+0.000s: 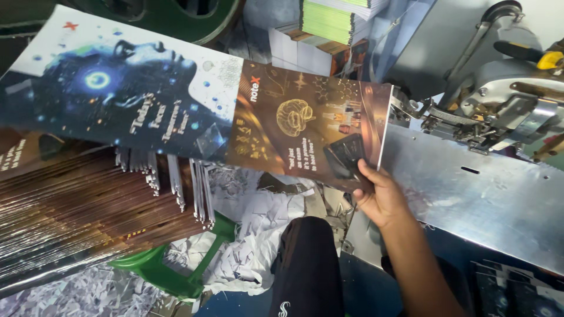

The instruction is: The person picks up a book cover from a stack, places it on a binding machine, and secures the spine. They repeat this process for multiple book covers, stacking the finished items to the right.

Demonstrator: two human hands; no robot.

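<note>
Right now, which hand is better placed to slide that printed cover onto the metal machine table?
The right hand, probably: it already grips the printed cover at the corner nearest the metal machine table. No left hand is in view.

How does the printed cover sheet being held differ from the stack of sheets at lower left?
The cover sheet is single, open and face-up, showing blue and brown artwork; the stack is many sheets seen edge-on. The right hand grips the cover sheet's corner; the stack lies untouched on a green stool. Both are glossy printed paper.
</note>
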